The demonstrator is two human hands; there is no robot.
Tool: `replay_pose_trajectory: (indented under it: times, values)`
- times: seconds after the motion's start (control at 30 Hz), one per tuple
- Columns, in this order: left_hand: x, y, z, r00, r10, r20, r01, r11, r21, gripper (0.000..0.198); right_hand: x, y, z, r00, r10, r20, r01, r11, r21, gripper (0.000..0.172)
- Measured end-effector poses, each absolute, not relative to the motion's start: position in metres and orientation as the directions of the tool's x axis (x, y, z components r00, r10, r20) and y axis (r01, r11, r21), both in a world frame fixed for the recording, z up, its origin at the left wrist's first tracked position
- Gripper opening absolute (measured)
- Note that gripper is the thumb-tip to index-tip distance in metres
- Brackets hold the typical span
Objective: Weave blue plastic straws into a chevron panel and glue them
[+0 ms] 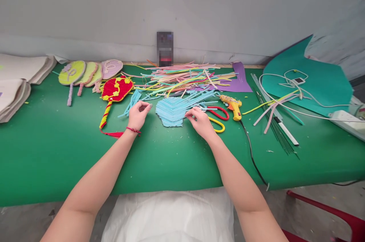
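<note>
A blue woven piece (pixel 171 113) lay flat on the green counter (pixel 57 151), right between the two hands. Its loose strips ran up and away to the right, toward the big pile of strips (pixel 185 76). The right hand (pixel 201 120) was nearer: its fingertips rested on the piece's right edge, but I could not tell if they pinched it. The left hand (pixel 138 114) sat just beside the left edge, not touching, its fingers softly curled and holding nothing. Scissors (pixel 218 114) lay just past the right hand.
</note>
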State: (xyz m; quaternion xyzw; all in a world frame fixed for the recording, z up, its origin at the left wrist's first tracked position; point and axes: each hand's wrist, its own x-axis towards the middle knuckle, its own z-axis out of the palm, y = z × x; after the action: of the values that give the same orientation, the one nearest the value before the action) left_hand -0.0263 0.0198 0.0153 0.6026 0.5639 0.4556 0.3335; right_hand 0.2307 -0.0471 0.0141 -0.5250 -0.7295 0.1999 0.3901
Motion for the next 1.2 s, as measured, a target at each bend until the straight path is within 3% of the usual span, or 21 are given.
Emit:
replay_pose_trajectory:
  times: [0.2,0.43,0.6,0.77,0.97,1.2]
  values:
    - [-0.049,0.034,0.023,-0.144,0.966,0.214,0.265,-0.171,0.949,0.019,0.232,-0.049,0.017,-0.144,0.923,0.357,0.612,0.367,-0.7,0.015]
    - [-0.068,0.041,0.026,-0.2,0.926,0.321,0.397,-0.223,0.89,0.023,0.232,-0.049,0.019,-0.136,0.93,0.341,0.618,0.349,-0.704,0.015]
    - [-0.058,0.028,0.03,0.028,0.931,0.365,0.69,-0.282,0.667,0.024,0.231,-0.049,0.019,-0.145,0.933,0.329,0.628,0.344,-0.698,0.015]
    - [-0.04,0.018,0.018,0.281,0.908,0.311,0.733,-0.412,0.541,0.009,0.231,-0.049,0.018,-0.146,0.932,0.332,0.635,0.345,-0.691,0.015]
    - [-0.027,0.014,0.008,0.378,0.864,0.333,0.717,-0.501,0.484,0.008,0.231,-0.048,0.016,-0.157,0.929,0.336,0.642,0.354,-0.68,0.015]
    - [-0.026,0.017,0.001,0.379,0.874,0.303,0.723,-0.485,0.493,0.006,0.23,-0.049,0.017,-0.164,0.929,0.33,0.654,0.353,-0.669,0.015]
